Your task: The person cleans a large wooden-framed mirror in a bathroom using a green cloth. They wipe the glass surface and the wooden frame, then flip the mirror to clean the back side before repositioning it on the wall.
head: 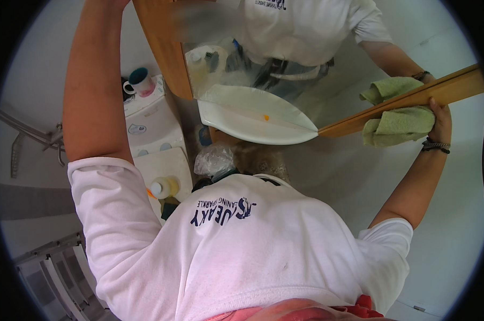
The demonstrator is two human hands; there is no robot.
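Observation:
My right hand [441, 120] grips a folded light-green cloth [402, 126] against the right wooden side of a mirror frame [410, 94]. Fingertips rest at the wood's edge, and the hand and cloth are doubled in the mirror [306, 92]. On the left, my raised arm runs up past the top edge of the view; my left hand is out of view there, near the frame's left wooden side [165, 52]. Below the mirror is a white washbasin [254, 132] with a small orange piece [266, 117] at its back. Cloudy smears show on the glass.
A white appliance [153, 124], perhaps a washing machine, stands at left. On it are a mug [141, 82] and a white-capped bottle [164, 187] of yellowish liquid. A clear plastic bag [214, 159] lies below the basin. Metal pipes [45, 138] run along the left wall.

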